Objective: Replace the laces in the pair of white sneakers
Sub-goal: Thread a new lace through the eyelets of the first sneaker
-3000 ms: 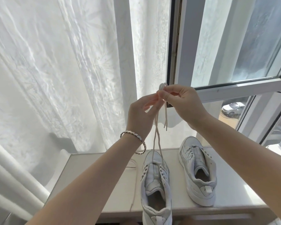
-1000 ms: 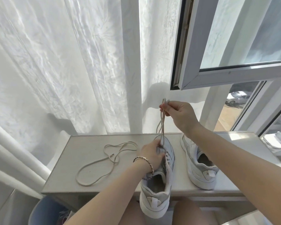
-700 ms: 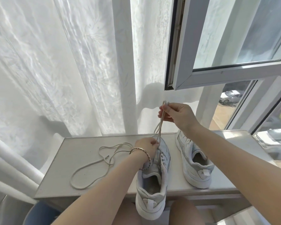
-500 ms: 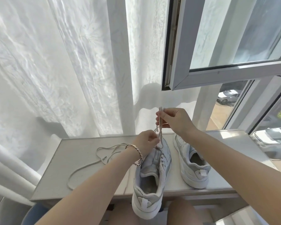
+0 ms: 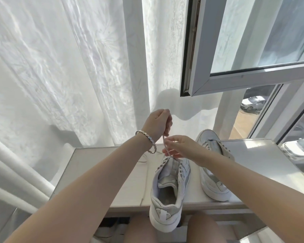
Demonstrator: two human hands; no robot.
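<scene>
Two white sneakers stand on a pale narrow table (image 5: 95, 165). The near sneaker (image 5: 170, 193) hangs its heel over the front edge; its upper eyelets are unlaced. The second sneaker (image 5: 212, 165) stands to its right, partly hidden by my right forearm. My left hand (image 5: 158, 124) is raised above the near sneaker's toe and grips a beige lace (image 5: 165, 146) that runs down to the front eyelets. My right hand (image 5: 178, 146) is lower, just over the toe, and pinches the same lace between thumb and fingers.
A loose lace (image 5: 144, 160) lies on the table left of the near sneaker, mostly behind my left arm. White curtains (image 5: 77, 67) hang behind the table. An open window sash (image 5: 235, 81) juts in at upper right. My knees are under the table's front edge.
My left hand has risen from the sneaker's tongue to above the toe and taken the lace. My right hand has dropped from the top of the lace to just over the front eyelets.
</scene>
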